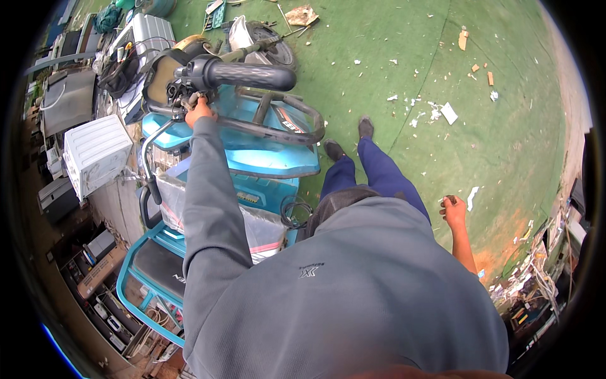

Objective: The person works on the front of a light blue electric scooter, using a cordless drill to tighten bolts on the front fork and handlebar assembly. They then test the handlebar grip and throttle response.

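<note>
A blue electric scooter (271, 158) with a black handlebar grip (252, 74) stands on my left. My left arm is stretched out to it. My left hand (200, 112) is closed at the middle of the handlebar, among dark fittings, and what its fingers hold is hidden. Below the hand, a black tubular rail (271, 131) curves over the blue bodywork. My right hand (453, 212) hangs out at my right side, away from the scooter. Its fingers are curled, and anything in them is too small to make out.
Green matting (379, 63) covers the ground, with paper scraps (449, 113) scattered over it. A white ribbed box (98, 151) and other discarded goods crowd the left. A blue-framed seat (158, 265) is behind the scooter's front. A litter heap (536, 271) lies at the right.
</note>
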A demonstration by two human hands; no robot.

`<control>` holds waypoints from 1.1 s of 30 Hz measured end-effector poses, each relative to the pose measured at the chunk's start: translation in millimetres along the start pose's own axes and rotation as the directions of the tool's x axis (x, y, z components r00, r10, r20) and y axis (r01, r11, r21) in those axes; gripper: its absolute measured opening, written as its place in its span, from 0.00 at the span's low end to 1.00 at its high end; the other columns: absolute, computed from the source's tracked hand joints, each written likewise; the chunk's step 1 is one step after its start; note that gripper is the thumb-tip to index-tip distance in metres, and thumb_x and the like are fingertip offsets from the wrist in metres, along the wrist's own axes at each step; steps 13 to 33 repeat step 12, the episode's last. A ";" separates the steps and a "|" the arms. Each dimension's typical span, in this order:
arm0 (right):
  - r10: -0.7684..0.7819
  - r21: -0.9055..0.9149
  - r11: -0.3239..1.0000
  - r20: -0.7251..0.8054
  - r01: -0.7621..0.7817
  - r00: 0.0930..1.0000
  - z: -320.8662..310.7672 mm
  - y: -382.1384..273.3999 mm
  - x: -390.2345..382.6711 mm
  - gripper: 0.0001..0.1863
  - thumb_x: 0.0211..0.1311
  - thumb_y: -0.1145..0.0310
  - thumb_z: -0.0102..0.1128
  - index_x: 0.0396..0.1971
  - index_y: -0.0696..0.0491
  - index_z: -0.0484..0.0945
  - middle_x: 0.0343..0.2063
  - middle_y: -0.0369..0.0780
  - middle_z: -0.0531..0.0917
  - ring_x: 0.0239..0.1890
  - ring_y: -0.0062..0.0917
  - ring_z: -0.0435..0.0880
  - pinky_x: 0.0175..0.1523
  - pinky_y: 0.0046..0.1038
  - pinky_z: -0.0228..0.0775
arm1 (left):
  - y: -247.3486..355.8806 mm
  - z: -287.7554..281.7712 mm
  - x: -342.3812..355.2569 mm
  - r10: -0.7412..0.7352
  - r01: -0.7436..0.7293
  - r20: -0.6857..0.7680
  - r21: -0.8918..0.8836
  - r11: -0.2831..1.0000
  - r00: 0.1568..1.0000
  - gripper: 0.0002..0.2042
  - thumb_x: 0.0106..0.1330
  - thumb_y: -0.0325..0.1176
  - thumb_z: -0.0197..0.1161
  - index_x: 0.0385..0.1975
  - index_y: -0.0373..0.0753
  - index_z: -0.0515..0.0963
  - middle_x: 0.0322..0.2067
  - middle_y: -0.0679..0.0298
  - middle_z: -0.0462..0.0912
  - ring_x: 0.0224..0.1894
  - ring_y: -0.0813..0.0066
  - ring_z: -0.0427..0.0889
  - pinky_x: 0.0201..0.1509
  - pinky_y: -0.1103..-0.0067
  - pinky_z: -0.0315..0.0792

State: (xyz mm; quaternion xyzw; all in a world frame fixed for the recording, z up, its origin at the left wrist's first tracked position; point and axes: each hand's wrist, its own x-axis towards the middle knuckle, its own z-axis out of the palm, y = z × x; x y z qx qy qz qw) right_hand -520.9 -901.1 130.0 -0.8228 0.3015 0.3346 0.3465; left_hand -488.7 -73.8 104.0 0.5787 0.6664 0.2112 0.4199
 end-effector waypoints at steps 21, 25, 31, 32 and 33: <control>-0.018 -0.042 0.999 0.053 0.020 0.998 -17.5 -36.9 36.5 0.13 0.67 0.62 0.60 0.41 0.57 0.80 0.27 0.39 0.84 0.21 0.23 0.83 0.21 0.26 0.69 | -25.8 -6.5 42.0 0.103 -0.106 0.033 0.084 0.991 0.994 0.19 0.59 0.42 0.70 0.42 0.32 0.85 0.37 0.53 0.88 0.32 0.54 0.86 0.40 0.60 0.82; -0.018 -0.042 0.999 0.053 0.020 0.998 -17.5 -36.9 36.5 0.13 0.67 0.62 0.60 0.41 0.57 0.80 0.27 0.39 0.84 0.21 0.23 0.83 0.21 0.26 0.69 | -25.8 -6.5 42.0 0.103 -0.106 0.033 0.084 0.991 0.994 0.19 0.59 0.42 0.70 0.42 0.32 0.85 0.37 0.53 0.88 0.32 0.54 0.86 0.40 0.60 0.82; -0.018 -0.042 0.999 0.053 0.020 0.998 -17.5 -36.9 36.5 0.13 0.67 0.62 0.60 0.41 0.57 0.80 0.27 0.39 0.84 0.21 0.23 0.83 0.21 0.26 0.69 | -25.8 -6.5 42.0 0.103 -0.106 0.033 0.084 0.991 0.994 0.19 0.59 0.42 0.70 0.42 0.32 0.85 0.37 0.53 0.88 0.32 0.54 0.86 0.40 0.60 0.82; -0.018 -0.042 0.999 0.053 0.020 0.998 -17.5 -36.9 36.5 0.13 0.67 0.62 0.60 0.41 0.57 0.80 0.27 0.39 0.84 0.21 0.23 0.83 0.21 0.26 0.69 | -25.8 -6.5 42.0 0.103 -0.106 0.033 0.084 0.991 0.994 0.19 0.59 0.42 0.70 0.42 0.32 0.85 0.37 0.53 0.88 0.32 0.54 0.86 0.40 0.60 0.82; -0.018 -0.042 0.999 0.053 0.020 0.998 -17.5 -36.9 36.5 0.13 0.67 0.62 0.60 0.41 0.57 0.80 0.27 0.39 0.84 0.21 0.23 0.83 0.21 0.26 0.69 | -25.8 -6.5 42.0 0.103 -0.106 0.033 0.084 0.991 0.994 0.19 0.59 0.42 0.70 0.42 0.32 0.85 0.37 0.53 0.88 0.32 0.54 0.86 0.40 0.60 0.82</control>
